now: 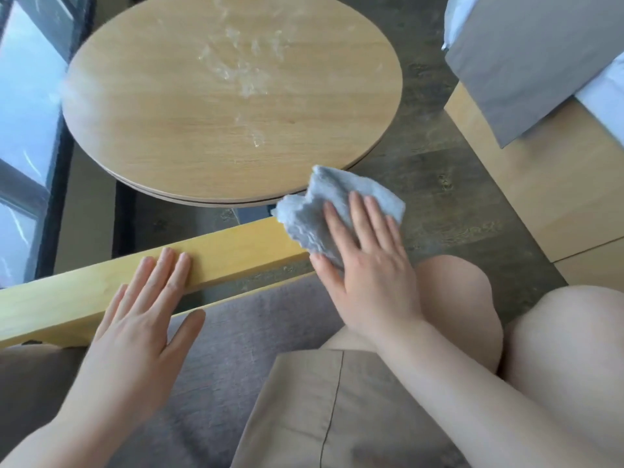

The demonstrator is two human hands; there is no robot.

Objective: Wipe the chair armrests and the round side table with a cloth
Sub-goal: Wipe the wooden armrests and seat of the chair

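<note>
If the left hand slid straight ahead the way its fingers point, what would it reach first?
Past the armrest under the left hand, probably the near rim of the round table, though depth is unclear.

Floor (pixel 435 170): you see dark wood-look planks.
Window (pixel 23 130): daylight at your left.
Bed frame (pixel 540 184): pale wood, at your right.

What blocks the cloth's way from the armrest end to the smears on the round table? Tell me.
Nothing visible does. The right hand presses the cloth flat at the armrest's end, just below the round table's near rim. The smears lie farther across its bare top. The left hand rests on the armrest, off to the side.
</note>
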